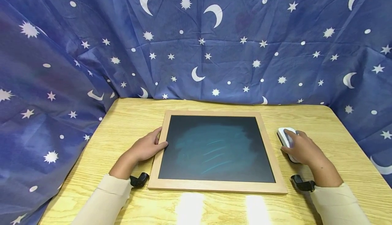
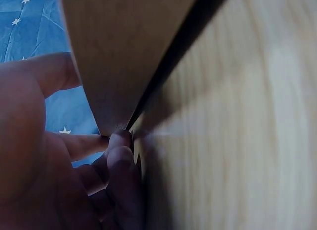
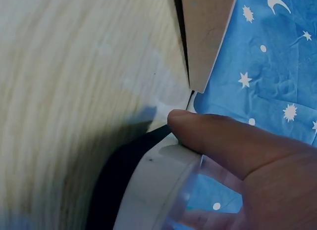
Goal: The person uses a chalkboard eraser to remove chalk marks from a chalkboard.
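Note:
A chalkboard (image 1: 190, 133) with a light wooden frame lies on the table in the head view. Its dark surface has a hazy blue-green smear and several thin chalk strokes (image 1: 215, 164) near the middle. My left hand (image 1: 147, 147) grips the frame's left side, thumb on top and fingers at the outer edge; the left wrist view shows fingertips at the frame's lower edge (image 2: 114, 86). Right of the board, my right hand (image 1: 303, 149) holds a white board eraser (image 1: 281, 133) with a black underside. In the right wrist view the thumb presses the eraser's side (image 3: 153, 185).
The light wood-grain table (image 1: 131, 116) carries the board and eraser. A blue curtain (image 1: 183, 65) with white moons and stars hangs behind and at both sides. Black wrist devices (image 1: 139, 180) sit on both wrists. Two bright reflections lie on the table's near part.

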Action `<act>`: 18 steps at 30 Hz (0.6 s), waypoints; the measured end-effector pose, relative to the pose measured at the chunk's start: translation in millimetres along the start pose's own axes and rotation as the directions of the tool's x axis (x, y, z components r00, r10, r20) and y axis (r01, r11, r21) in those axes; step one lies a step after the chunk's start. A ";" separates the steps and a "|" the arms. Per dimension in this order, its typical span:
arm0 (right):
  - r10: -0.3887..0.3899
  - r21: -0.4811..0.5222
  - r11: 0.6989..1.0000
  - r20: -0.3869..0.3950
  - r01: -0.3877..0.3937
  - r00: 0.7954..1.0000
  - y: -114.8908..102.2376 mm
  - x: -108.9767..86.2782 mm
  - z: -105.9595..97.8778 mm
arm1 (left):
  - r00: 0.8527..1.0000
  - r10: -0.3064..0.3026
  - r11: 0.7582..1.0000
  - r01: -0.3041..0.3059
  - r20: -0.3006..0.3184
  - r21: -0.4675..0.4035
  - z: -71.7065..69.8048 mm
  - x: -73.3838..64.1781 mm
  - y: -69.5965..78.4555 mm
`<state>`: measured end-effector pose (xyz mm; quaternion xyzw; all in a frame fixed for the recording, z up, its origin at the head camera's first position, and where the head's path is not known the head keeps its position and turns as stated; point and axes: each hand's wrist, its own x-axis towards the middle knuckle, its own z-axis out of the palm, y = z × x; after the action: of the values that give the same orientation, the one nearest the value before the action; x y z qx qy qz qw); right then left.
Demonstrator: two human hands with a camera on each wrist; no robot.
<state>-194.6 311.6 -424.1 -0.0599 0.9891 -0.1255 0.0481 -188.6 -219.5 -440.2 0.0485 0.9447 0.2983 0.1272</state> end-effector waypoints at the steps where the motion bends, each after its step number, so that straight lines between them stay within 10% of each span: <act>1: -0.004 0.001 1.000 -0.004 0.004 1.000 1.0 0.6 0.5 | 1.000 0.000 1.000 0.000 -0.002 -0.001 0.2 0.1 -0.3; 18: 0.029 0.045 0.999 -0.013 -0.028 1.000 0.9 1.9 0.0 | 1.000 0.013 1.000 -0.013 -0.017 -0.005 2.6 1.0 -2.2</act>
<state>-196.6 312.2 -424.5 -0.0439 0.9871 -0.1474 0.0443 -188.9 -219.7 -443.8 0.0519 0.9446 0.3022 0.1175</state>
